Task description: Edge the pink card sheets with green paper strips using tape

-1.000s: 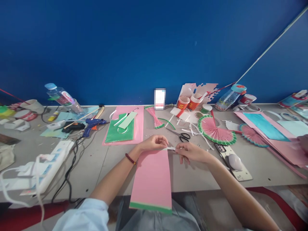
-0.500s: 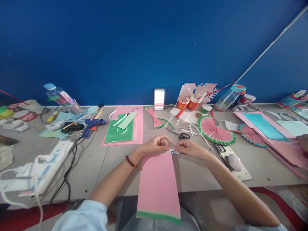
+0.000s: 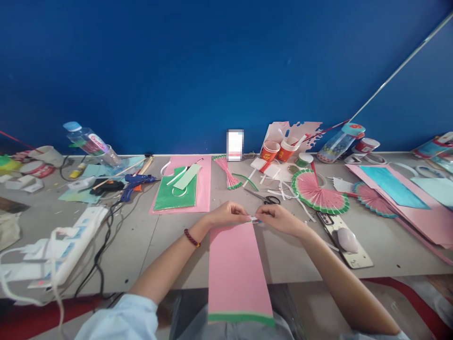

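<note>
A long pink paper strip (image 3: 235,269) with a green band at its near end runs from the table's middle toward me and hangs over the front edge. At its far end my left hand (image 3: 226,213) and my right hand (image 3: 278,217) nearly meet, both with fingers pinched. Between the fingertips sits a small white paper strip (image 3: 255,219), held from both sides just above the pink paper. A beaded bracelet (image 3: 191,237) circles my left wrist.
Black scissors (image 3: 269,199) lie just beyond my hands. A watermelon paper fan (image 3: 318,192) and paper cups (image 3: 279,150) sit at the right, a phone (image 3: 345,238) near my right arm. Green and pink sheets (image 3: 179,193), a glue gun (image 3: 136,182), a bottle (image 3: 88,141) and a power strip (image 3: 60,250) are left.
The pink strip has swung so its near end moved right. My hands drew closer together over the small white strip. A person's hand at the far right edge has gone from view.
</note>
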Demonstrator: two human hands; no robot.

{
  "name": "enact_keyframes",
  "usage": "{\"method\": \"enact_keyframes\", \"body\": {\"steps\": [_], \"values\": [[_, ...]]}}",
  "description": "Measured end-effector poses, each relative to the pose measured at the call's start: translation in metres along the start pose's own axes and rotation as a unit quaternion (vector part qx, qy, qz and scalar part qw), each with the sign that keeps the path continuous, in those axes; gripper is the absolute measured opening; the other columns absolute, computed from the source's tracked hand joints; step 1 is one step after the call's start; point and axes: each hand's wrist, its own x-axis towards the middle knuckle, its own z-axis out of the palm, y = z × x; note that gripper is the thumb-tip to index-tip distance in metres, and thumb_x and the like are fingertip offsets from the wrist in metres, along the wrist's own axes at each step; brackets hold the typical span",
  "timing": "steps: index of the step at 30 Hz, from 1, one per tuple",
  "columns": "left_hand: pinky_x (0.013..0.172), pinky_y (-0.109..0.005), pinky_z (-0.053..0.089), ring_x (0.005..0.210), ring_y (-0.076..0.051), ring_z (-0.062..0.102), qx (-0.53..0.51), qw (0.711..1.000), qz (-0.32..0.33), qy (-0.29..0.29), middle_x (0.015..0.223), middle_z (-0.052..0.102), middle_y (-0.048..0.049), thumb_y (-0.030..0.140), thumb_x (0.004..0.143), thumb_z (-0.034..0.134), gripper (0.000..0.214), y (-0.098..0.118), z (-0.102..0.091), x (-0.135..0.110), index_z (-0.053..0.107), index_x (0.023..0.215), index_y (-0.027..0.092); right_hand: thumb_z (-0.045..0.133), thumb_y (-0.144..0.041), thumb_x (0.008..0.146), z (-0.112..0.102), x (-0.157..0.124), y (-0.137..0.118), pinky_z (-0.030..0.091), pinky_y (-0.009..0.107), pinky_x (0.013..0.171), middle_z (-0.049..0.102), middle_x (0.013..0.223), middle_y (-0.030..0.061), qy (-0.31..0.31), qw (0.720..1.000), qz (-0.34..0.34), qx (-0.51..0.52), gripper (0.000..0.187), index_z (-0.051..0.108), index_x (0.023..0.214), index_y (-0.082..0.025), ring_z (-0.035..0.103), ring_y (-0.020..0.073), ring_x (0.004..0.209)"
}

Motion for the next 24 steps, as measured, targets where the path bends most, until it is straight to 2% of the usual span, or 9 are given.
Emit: {"method": "enact_keyframes", "body": {"steps": [4,8,20,24], "values": [[0.047,-0.022,0.020,0.051,-0.006,0.030,0.007,1.000,0.006,0.003,0.056,0.041,0.0045,0.051,0.068,0.066,0.041,0.002,0.001,-0.001,0.064,0.072,0.010,0.051,-0.049,0.080,0.004,0.001,-0.003,0.037,0.026,0.062,0.061,0.071,0.0019,0.015,1.000,-0.008,-0.009,0.035,0.066,0.074,-0.017,0.051,0.0148,0.068],[0.046,-0.022,0.021,0.050,-0.005,0.029,0.005,1.000,0.015,-0.005,0.055,0.040,0.0048,0.050,0.070,0.065,0.039,0.005,0.004,-0.002,0.064,0.072,0.011,0.051,-0.046,0.080,0.005,0.001,-0.004,0.037,0.025,0.061,0.061,0.069,0.0012,0.012,1.000,0.000,-0.012,0.033,0.066,0.075,-0.017,0.050,0.0138,0.065],[0.048,-0.022,0.026,0.052,-0.006,0.033,0.030,0.996,0.021,-0.085,0.058,0.041,0.0026,0.045,0.073,0.063,0.034,0.004,0.005,-0.005,0.062,0.071,0.011,0.054,-0.045,0.078,-0.003,0.004,-0.004,0.037,0.024,0.058,0.061,0.067,0.0008,-0.087,0.995,-0.033,-0.034,0.032,0.069,0.074,-0.016,0.049,0.0132,0.062],[0.048,-0.022,0.025,0.052,-0.006,0.031,0.030,0.995,0.029,-0.089,0.058,0.041,0.0029,0.045,0.072,0.064,0.034,0.006,0.006,-0.005,0.062,0.070,0.011,0.054,-0.044,0.078,-0.005,0.006,-0.006,0.036,0.024,0.057,0.061,0.066,0.0005,-0.108,0.992,-0.043,-0.040,0.031,0.070,0.075,-0.017,0.048,0.0126,0.060]]}}
